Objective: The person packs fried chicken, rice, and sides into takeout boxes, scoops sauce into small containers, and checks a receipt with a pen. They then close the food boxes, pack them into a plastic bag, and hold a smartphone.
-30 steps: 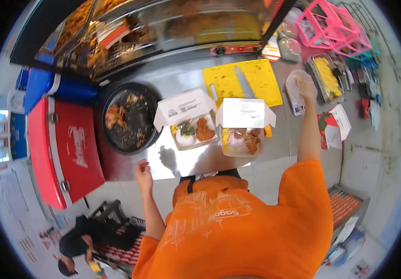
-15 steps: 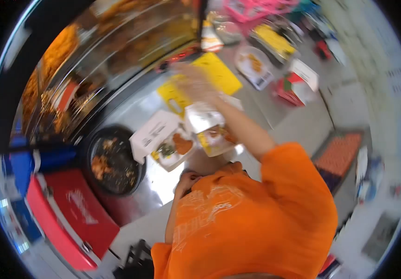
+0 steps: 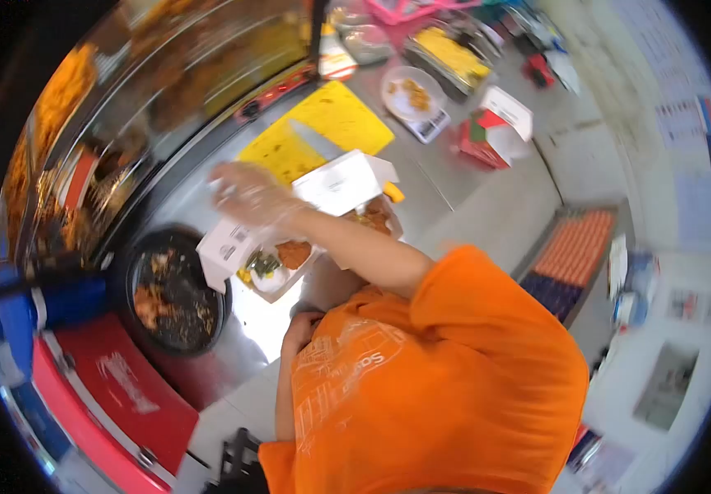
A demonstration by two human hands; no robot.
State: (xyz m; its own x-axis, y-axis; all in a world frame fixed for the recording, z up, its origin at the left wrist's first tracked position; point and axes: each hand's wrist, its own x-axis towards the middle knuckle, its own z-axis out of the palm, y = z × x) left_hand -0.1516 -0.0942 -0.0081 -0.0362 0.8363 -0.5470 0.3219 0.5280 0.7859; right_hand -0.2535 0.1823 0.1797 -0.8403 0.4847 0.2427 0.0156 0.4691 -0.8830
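Observation:
My right hand (image 3: 252,196), in a clear plastic glove, reaches across the counter with loosely bent fingers. It hovers between the yellow cutting board (image 3: 331,103) and the left takeaway box; nothing shows in it. A knife (image 3: 314,140) lies on the board. The left open box (image 3: 228,247) holds rice, chopped greens and a brown fried piece (image 3: 293,254). My right forearm partly covers a second open box (image 3: 339,183) with fried food inside. Low against my body at the counter's front edge is my left hand (image 3: 299,328), its fingers mostly hidden.
A round black pan (image 3: 176,288) with food scraps stands left. Behind the counter is a glass display case (image 3: 182,90). A scale (image 3: 428,128) bearing a bowl, a red box (image 3: 487,136) and a tray of sausages (image 3: 574,247) are right; a red cooler (image 3: 116,379) sits lower left.
My right hand has moved left and toward me, from above the cutting board to beside the left box. The knife on the board now shows. My left hand stays at the counter edge.

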